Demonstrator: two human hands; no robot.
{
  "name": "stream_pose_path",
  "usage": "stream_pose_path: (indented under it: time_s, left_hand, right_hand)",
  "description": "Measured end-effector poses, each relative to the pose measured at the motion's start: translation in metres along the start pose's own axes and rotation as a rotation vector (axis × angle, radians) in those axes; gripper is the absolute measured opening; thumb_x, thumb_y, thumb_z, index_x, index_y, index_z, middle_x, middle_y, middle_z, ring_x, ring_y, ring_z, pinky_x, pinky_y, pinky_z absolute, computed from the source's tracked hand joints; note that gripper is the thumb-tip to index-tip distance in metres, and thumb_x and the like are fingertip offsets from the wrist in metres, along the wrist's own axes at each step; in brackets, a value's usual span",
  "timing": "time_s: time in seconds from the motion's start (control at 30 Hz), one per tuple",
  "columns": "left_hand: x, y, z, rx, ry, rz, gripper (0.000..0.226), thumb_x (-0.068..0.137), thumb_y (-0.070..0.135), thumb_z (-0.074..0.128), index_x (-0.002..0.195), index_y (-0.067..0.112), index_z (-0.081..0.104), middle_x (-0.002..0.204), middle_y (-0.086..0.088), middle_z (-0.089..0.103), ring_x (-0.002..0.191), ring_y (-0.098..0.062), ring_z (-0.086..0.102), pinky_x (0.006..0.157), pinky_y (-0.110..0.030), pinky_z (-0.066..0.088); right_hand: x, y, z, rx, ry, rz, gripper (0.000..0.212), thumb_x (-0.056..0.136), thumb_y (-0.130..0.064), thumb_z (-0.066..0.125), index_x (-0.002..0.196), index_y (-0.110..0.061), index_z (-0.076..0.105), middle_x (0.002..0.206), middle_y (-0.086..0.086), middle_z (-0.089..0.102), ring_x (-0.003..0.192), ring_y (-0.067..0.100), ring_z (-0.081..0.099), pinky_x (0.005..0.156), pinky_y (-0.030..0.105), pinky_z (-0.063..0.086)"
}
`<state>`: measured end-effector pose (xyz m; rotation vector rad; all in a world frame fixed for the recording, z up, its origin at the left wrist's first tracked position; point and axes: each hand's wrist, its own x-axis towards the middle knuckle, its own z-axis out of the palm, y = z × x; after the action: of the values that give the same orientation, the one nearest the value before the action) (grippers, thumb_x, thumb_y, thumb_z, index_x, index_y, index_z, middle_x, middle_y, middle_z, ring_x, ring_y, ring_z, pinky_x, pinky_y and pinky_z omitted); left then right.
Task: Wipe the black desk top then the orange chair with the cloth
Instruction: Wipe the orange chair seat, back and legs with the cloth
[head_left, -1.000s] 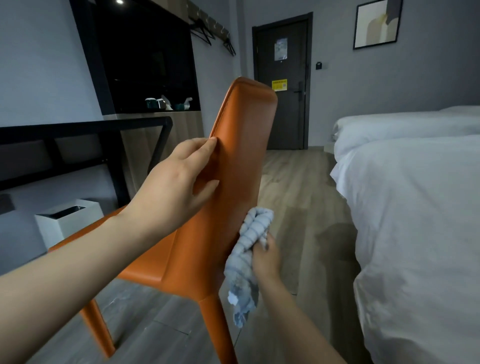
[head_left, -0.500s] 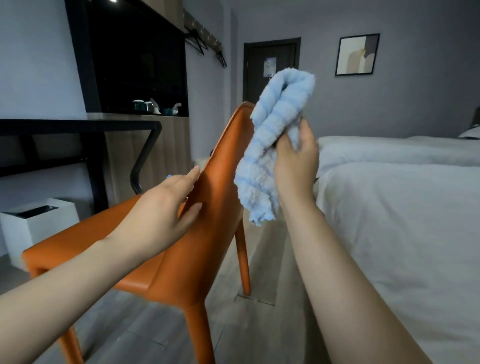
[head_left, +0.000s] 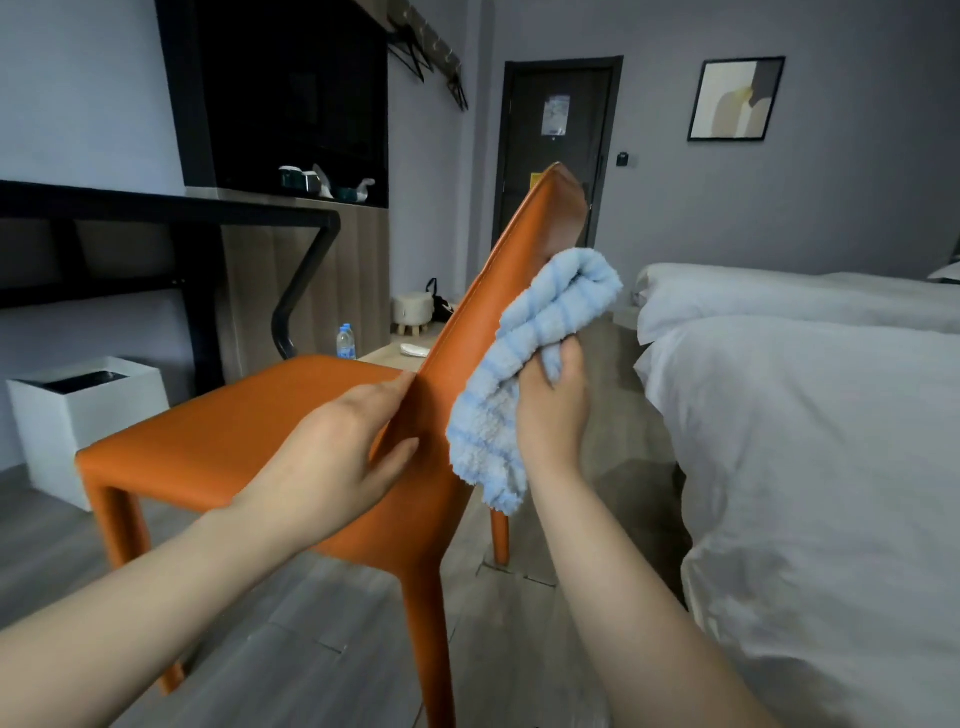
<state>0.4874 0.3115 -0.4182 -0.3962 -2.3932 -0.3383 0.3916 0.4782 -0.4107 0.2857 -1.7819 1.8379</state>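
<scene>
The orange chair (head_left: 218, 431) stands in the middle of the floor, its backrest rising toward the right. My left hand (head_left: 337, 457) grips the backrest's near edge low down, fingers on the front face and thumb on the back. A bunched light blue cloth (head_left: 524, 353) lies against the back face of the backrest, and my right hand (head_left: 550, 410) holds it from below. The black desk top (head_left: 156, 205) runs along the left wall, seen edge-on.
A white bin (head_left: 78, 415) sits under the desk at the left. A water bottle (head_left: 345, 342) and a small stool (head_left: 413, 310) stand on the floor behind the chair. White beds (head_left: 810, 441) fill the right side close to the chair.
My right hand has brought the cloth down from beside the top of the backrest to its middle. My left hand has slid lower on the backrest edge.
</scene>
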Motion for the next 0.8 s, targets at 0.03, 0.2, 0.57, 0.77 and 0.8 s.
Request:
stream_pose_path:
  time_s: [0.03, 0.2, 0.57, 0.77, 0.8]
  left_hand:
    - [-0.005, -0.002, 0.002, -0.004, -0.006, -0.012, 0.063, 0.085, 0.022, 0.069, 0.142, 0.007, 0.044, 0.130, -0.006, 0.059, 0.120, -0.020, 0.055, 0.098, -0.016, 0.035]
    - [-0.023, -0.010, 0.013, -0.006, -0.046, -0.043, 0.063, 0.086, 0.022, 0.068, 0.142, 0.006, 0.042, 0.136, -0.007, 0.054, 0.125, -0.019, 0.051, 0.101, -0.014, 0.030]
    - [-0.052, -0.029, 0.039, 0.018, -0.125, -0.115, 0.066, 0.086, 0.021, 0.068, 0.143, 0.003, 0.040, 0.135, -0.011, 0.054, 0.124, -0.023, 0.052, 0.100, -0.019, 0.032]
    - [-0.069, -0.042, 0.042, 0.007, -0.179, -0.158, 0.061, 0.086, 0.022, 0.067, 0.141, 0.007, 0.044, 0.138, -0.007, 0.053, 0.126, -0.020, 0.050, 0.101, -0.017, 0.031]
    - [-0.069, -0.042, 0.041, 0.004, -0.178, -0.161, 0.061, 0.087, 0.022, 0.067, 0.141, 0.007, 0.044, 0.139, -0.007, 0.052, 0.127, -0.020, 0.049, 0.101, -0.017, 0.031]
  right_hand:
    - [-0.008, 0.011, 0.001, 0.005, -0.010, 0.030, 0.025, 0.096, -0.025, 0.049, 0.119, -0.022, 0.057, 0.110, 0.004, 0.063, 0.103, 0.018, 0.061, 0.090, 0.044, 0.052]
    - [-0.053, 0.065, 0.006, 0.024, -0.087, 0.159, 0.020, 0.094, -0.032, 0.049, 0.112, -0.035, 0.060, 0.111, -0.003, 0.064, 0.104, 0.014, 0.063, 0.092, 0.043, 0.053]
    - [-0.122, 0.139, 0.006, -0.068, -0.121, 0.257, 0.025, 0.090, -0.021, 0.051, 0.110, -0.033, 0.058, 0.109, -0.013, 0.063, 0.105, 0.005, 0.060, 0.095, 0.038, 0.051]
    - [-0.151, 0.156, -0.009, -0.194, -0.082, 0.306, 0.016, 0.099, -0.026, 0.047, 0.108, -0.030, 0.060, 0.105, -0.011, 0.066, 0.102, 0.005, 0.061, 0.094, 0.033, 0.051]
    - [-0.151, 0.150, -0.012, -0.202, -0.053, 0.289, 0.018, 0.099, -0.030, 0.046, 0.109, -0.030, 0.060, 0.107, -0.010, 0.066, 0.104, 0.006, 0.061, 0.095, 0.031, 0.050]
